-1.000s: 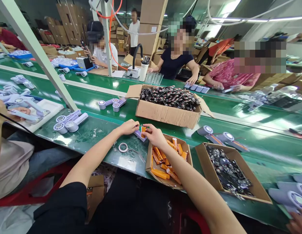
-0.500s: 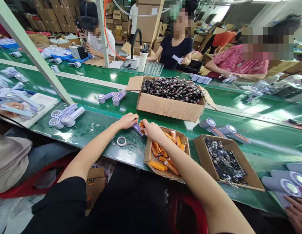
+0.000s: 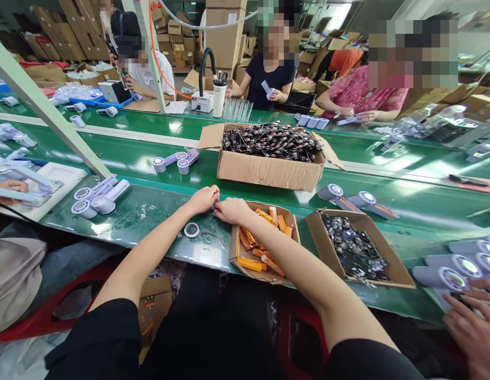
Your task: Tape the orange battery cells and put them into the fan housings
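Purple part [image 3: 213, 208] mostly hidden at your curled left hand [image 3: 205, 200] and right hand [image 3: 233, 211], can't tell either grip.

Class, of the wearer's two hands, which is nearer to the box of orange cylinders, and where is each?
Right. The right hand is by the far left corner of the box; the left hand is farther left, beside the right.
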### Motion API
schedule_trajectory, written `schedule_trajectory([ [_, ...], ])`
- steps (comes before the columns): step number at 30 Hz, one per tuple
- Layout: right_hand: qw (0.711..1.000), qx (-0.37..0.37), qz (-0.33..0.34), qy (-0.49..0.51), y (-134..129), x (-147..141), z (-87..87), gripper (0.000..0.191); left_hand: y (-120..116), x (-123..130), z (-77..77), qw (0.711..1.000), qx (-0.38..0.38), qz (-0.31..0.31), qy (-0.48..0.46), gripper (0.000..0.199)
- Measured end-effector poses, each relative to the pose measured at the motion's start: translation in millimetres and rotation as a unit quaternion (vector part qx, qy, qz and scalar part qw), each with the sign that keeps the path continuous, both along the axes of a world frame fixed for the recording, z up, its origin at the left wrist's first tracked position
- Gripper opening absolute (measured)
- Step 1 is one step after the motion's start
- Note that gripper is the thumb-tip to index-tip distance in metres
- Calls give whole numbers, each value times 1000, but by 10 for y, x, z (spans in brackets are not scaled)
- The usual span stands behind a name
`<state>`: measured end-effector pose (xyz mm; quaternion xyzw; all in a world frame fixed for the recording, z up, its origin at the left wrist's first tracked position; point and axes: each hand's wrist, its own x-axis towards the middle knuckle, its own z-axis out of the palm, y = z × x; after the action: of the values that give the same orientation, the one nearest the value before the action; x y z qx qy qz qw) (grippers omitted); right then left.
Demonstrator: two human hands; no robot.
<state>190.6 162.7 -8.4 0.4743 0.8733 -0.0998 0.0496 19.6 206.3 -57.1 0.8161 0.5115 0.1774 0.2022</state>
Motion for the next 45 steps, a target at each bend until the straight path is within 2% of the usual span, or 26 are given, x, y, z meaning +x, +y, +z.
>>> schedule_trajectory([
  [4,997,32,-18,67,-97,150,160,39,25,-42,9,996,36,82,-1,17],
  [8,959,69,-47,272,-332,361,313,33,312,-137,133,979,85,183,-13,22],
  [10,944,42,-23,326,-535,507,342,28,424,-146,222,975,108,192,-24,27],
  [12,941,12,4,338,-821,701,329,27,372,-170,287,974,136,179,-33,33],
  [14,939,4,14,345,-1188,955,267,28,95,-273,289,978,160,126,-38,35],
  [16,928,18,-3,372,-1597,1249,156,27,-363,-478,206,985,168,27,-32,33],
  [19,901,49,-78,424,-2122,1627,-53,22,-1086,-870,-2,980,164,-111,26,32],
  [21,880,54,-127,453,-2307,1722,-158,19,-1401,-1040,-95,971,180,-134,79,31],
  [24,838,17,-187,513,-2294,1537,-188,22,-1591,-973,-43,960,233,-123,94,24],
  [26,801,-50,-212,557,-2164,1259,-123,34,-1655,-745,120,948,277,-141,69,21],
  [28,771,-136,-209,586,-2025,967,-21,58,-1756,-491,325,932,312,-177,48,16],
  [29,766,-184,-193,585,-1975,845,29,63,-1820,-389,418,924,327,-192,44,14],
  [31,775,-271,-143,552,-1933,686,96,49,-1944,-270,547,913,347,-209,52,11],
  [32,782,-306,-121,530,-1940,652,105,41,-1992,-253,576,911,352,-208,61,11],
  [34,782,-352,-98,506,-1984,659,69,46,-2052,-274,576,913,352,-192,76,13],
  [36,765,-357,-118,522,-2024,715,-13,52,-2081,-313,537,915,351,-183,82,11],
  [39,737,-345,-169,556,-2024,760,-120,60,-2124,-305,491,907,362,-201,78,7],
  [42,698,-343,-199,596,-1985,718,-135,72,-2182,-226,490,902,361,-225,76,10],
  [45,655,-317,-213,652,-1977,668,-123,66,-2230,-156,491,901,352,-248,57,9],
])
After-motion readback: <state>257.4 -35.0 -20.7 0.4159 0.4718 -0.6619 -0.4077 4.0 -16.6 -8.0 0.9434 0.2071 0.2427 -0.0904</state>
